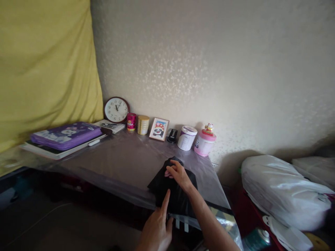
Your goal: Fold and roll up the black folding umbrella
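A black piece of fabric (174, 195), perhaps a garment or bag, lies loosely spread at the table's front right part and hangs over the edge. Two short white strips (181, 225) show at its lower end. Over its upper part is my right hand (178, 174), index finger stretched forward and the other fingers loosely bent, with nothing visible in them. My left hand (157, 225) is lower, by the table's front edge. Its index finger points up along the fabric and its thumb stands apart. Whether the left fingertip presses on the fabric is hard to tell.
Along the wall stand a clock (117, 109), a pink tin (131, 122), a yellow tin (143, 125), a picture frame (159, 129) and two tubs (187, 138). A purple case (66, 134) lies left on the table (115, 160). White bags (285, 190) sit at right.
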Action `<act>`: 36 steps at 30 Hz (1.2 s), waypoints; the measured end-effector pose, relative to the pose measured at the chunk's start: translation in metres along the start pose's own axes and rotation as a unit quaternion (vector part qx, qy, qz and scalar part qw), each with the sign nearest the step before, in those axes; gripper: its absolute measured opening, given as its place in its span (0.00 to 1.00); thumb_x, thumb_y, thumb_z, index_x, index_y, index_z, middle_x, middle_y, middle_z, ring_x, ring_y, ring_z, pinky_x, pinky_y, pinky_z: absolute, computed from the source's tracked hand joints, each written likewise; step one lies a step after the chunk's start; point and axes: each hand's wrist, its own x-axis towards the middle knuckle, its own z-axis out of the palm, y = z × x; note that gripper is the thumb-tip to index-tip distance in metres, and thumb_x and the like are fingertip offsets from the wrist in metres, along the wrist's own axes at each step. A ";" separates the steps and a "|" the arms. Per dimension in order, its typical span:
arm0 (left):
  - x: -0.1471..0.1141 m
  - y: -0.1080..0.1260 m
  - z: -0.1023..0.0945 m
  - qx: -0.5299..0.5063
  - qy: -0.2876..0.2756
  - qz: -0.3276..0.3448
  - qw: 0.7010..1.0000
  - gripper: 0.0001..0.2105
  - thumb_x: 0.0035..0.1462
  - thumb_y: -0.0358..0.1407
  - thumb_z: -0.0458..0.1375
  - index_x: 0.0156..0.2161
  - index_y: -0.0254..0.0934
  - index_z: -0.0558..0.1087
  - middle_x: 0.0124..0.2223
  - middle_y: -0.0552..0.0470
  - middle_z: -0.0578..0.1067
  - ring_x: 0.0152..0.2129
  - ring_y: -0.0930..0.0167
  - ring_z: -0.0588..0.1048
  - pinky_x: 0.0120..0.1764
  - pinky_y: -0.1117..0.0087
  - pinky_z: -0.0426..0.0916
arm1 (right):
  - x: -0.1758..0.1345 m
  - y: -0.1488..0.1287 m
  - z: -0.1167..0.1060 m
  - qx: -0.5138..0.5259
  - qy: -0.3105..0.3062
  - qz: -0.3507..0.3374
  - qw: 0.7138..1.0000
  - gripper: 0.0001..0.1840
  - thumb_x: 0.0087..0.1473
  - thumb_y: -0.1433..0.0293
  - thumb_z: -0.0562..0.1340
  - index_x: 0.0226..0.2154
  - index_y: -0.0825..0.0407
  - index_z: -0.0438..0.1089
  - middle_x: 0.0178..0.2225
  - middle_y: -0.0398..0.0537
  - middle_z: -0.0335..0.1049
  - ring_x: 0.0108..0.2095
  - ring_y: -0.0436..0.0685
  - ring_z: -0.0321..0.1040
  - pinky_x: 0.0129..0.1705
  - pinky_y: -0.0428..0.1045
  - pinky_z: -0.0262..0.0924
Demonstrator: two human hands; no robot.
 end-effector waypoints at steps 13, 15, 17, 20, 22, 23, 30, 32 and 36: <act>0.001 0.002 0.000 -0.015 -0.007 -0.027 1.000 0.35 0.58 0.31 0.47 0.64 0.33 0.29 0.55 0.44 0.68 0.46 0.70 0.71 0.46 0.76 0.60 | -0.039 0.028 -0.026 -0.275 0.018 -0.288 0.917 0.16 0.59 0.67 0.53 0.47 0.48 0.68 0.52 0.52 0.65 0.55 0.59 0.58 0.56 0.59 0.53; 0.001 0.002 0.000 -0.016 -0.004 -0.018 1.000 0.35 0.58 0.31 0.46 0.64 0.33 0.30 0.57 0.43 0.66 0.48 0.70 0.70 0.48 0.76 0.59 | -0.021 0.032 -0.026 -0.305 0.022 -0.291 0.907 0.17 0.59 0.67 0.52 0.49 0.50 0.67 0.53 0.53 0.64 0.56 0.59 0.56 0.57 0.60 0.51; 0.001 0.001 0.000 -0.018 -0.003 -0.012 1.000 0.35 0.58 0.31 0.46 0.64 0.34 0.30 0.57 0.43 0.65 0.48 0.70 0.69 0.48 0.75 0.59 | -0.003 0.034 -0.028 -0.333 0.028 -0.285 0.899 0.17 0.59 0.67 0.51 0.49 0.51 0.67 0.54 0.54 0.64 0.57 0.59 0.56 0.57 0.60 0.51; 0.002 -0.001 0.000 -0.025 -0.008 -0.010 1.000 0.35 0.58 0.32 0.46 0.64 0.35 0.29 0.57 0.43 0.66 0.48 0.70 0.70 0.47 0.75 0.60 | 0.020 0.036 -0.033 -0.375 0.049 -0.241 0.894 0.18 0.59 0.68 0.51 0.49 0.52 0.67 0.54 0.55 0.63 0.56 0.60 0.57 0.56 0.60 0.53; 0.002 -0.002 0.002 -0.030 -0.009 -0.008 0.999 0.35 0.58 0.32 0.46 0.64 0.35 0.28 0.57 0.43 0.66 0.47 0.70 0.70 0.47 0.75 0.60 | 0.027 0.036 -0.034 -0.407 0.077 -0.204 0.887 0.18 0.59 0.68 0.50 0.50 0.51 0.66 0.55 0.54 0.63 0.55 0.61 0.59 0.55 0.61 0.53; 0.003 -0.003 0.002 -0.032 -0.008 -0.004 0.999 0.35 0.58 0.32 0.46 0.64 0.34 0.28 0.57 0.43 0.65 0.47 0.70 0.70 0.47 0.76 0.60 | 0.029 0.035 -0.034 -0.419 0.090 -0.195 0.882 0.18 0.59 0.68 0.51 0.50 0.50 0.65 0.55 0.54 0.62 0.55 0.61 0.59 0.55 0.61 0.53; 0.004 -0.004 0.006 -0.024 0.002 -0.006 1.000 0.36 0.57 0.30 0.47 0.64 0.32 0.29 0.56 0.42 0.66 0.45 0.69 0.71 0.47 0.74 0.61 | 0.004 0.024 -0.008 -0.385 0.054 -0.240 0.890 0.18 0.60 0.68 0.50 0.48 0.53 0.68 0.54 0.55 0.64 0.57 0.60 0.56 0.57 0.61 0.48; 0.004 -0.002 0.006 -0.017 -0.001 -0.012 1.000 0.35 0.58 0.31 0.46 0.64 0.30 0.29 0.55 0.40 0.67 0.44 0.68 0.72 0.46 0.73 0.61 | -0.010 0.015 0.002 -0.370 0.012 -0.252 0.894 0.16 0.60 0.68 0.51 0.46 0.52 0.69 0.51 0.54 0.67 0.56 0.60 0.57 0.58 0.61 0.47; 0.004 -0.003 0.004 0.005 -0.021 -0.028 0.999 0.33 0.58 0.33 0.45 0.63 0.23 0.34 0.49 0.38 0.72 0.43 0.66 0.72 0.43 0.73 0.62 | -0.040 -0.010 0.011 -0.317 -0.154 -0.284 0.892 0.16 0.61 0.67 0.50 0.42 0.46 0.72 0.43 0.46 0.74 0.50 0.56 0.65 0.58 0.59 0.47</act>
